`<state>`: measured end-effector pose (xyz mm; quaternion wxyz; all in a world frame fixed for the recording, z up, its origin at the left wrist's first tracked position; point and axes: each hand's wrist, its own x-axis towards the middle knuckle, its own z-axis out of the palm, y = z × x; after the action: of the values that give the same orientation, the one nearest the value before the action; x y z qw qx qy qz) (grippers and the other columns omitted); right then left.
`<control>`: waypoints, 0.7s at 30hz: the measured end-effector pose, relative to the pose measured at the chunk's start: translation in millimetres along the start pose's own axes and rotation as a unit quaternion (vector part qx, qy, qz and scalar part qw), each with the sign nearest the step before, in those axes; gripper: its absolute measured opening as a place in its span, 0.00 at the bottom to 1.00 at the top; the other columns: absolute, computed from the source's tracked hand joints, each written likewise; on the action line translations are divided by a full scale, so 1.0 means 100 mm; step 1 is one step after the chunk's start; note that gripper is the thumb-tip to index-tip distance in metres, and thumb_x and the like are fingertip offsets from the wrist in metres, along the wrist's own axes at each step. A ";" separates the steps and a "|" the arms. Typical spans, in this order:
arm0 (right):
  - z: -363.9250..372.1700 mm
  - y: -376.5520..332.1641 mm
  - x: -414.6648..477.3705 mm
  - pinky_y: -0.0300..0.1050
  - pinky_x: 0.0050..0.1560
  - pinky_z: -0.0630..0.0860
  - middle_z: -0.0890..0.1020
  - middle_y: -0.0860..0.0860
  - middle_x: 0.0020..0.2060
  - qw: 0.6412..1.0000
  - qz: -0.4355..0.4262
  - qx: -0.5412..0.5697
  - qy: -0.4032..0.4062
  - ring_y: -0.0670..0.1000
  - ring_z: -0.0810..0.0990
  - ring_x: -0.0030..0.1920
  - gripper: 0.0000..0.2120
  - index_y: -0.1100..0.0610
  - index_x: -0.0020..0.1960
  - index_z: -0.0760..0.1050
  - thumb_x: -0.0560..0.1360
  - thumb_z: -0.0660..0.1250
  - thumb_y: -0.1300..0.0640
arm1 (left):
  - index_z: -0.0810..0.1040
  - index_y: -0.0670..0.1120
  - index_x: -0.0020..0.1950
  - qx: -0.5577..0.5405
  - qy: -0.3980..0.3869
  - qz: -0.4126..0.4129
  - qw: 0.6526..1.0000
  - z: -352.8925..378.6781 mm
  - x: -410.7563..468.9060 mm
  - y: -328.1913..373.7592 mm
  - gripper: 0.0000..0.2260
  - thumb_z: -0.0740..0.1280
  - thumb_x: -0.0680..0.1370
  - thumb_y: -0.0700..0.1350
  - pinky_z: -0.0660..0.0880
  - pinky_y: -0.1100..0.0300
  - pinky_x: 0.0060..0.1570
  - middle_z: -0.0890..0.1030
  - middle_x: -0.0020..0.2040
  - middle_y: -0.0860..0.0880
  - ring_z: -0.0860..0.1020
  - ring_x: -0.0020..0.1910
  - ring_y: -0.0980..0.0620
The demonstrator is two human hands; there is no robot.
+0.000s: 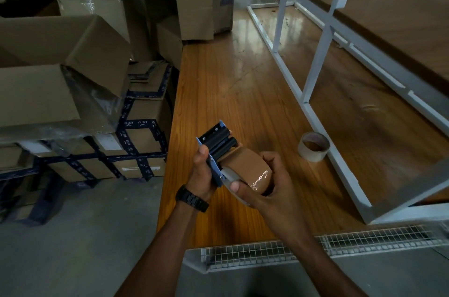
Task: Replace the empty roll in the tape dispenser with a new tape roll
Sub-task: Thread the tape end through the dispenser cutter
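Two hands over bench [218, 83] | left hand [202, 175] clamps tape dispenser [216, 146], steadying it | right hand [264, 180] wraps new tape roll [247, 168], seating it | empty roll [314, 146] aside on bench, likely discarded

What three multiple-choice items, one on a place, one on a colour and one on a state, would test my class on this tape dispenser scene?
1. Where does the empty roll lie?
A. on the wooden table, right of the hands
B. on the grey floor
C. on a cardboard box

2. What colour is the new tape roll?
A. clear
B. brown
C. white

3. How is the tape dispenser held?
A. it lies untouched on the table
B. it hangs from the shelf frame
C. the left hand grips it while the right hand holds the roll on it

Answers: 1 A, the bare core sits on the wood beside the white frame. 2 B, its glossy band is brown. 3 C, both hands close around them above the table.
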<state>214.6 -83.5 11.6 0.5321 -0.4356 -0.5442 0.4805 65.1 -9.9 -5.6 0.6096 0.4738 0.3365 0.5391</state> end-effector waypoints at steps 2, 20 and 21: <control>-0.01 0.03 -0.04 0.55 0.42 0.83 0.81 0.44 0.51 1.000 0.003 0.000 -0.012 0.51 0.83 0.50 0.26 0.48 0.60 0.69 0.67 0.75 0.43 | 0.84 0.56 0.52 -0.003 -0.003 0.000 1.000 0.01 0.00 0.01 0.31 0.69 0.60 0.76 0.79 0.50 0.47 0.85 0.48 0.50 0.83 0.48 0.50; -0.25 0.25 -0.08 0.50 0.57 0.76 0.80 0.50 0.58 0.991 -0.007 0.038 -0.129 0.54 0.79 0.61 0.17 0.52 0.58 0.79 0.71 0.75 0.50 | 0.79 0.46 0.58 -0.063 -0.003 -0.046 0.997 -0.10 0.03 -0.02 0.37 0.69 0.64 0.74 0.79 0.53 0.41 0.82 0.47 0.43 0.82 0.43 0.47; -0.26 0.24 -0.09 0.50 0.58 0.76 0.80 0.50 0.59 0.991 -0.007 0.035 -0.132 0.54 0.79 0.61 0.19 0.50 0.59 0.78 0.69 0.76 0.50 | 0.79 0.45 0.58 -0.059 -0.004 -0.045 0.997 -0.11 0.03 -0.02 0.37 0.69 0.63 0.74 0.78 0.53 0.41 0.82 0.47 0.44 0.81 0.43 0.47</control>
<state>240.1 -87.0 -13.9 0.4737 -0.3457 -0.5959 0.5486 56.0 -4.3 -10.6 0.6618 0.4235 0.3227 0.5277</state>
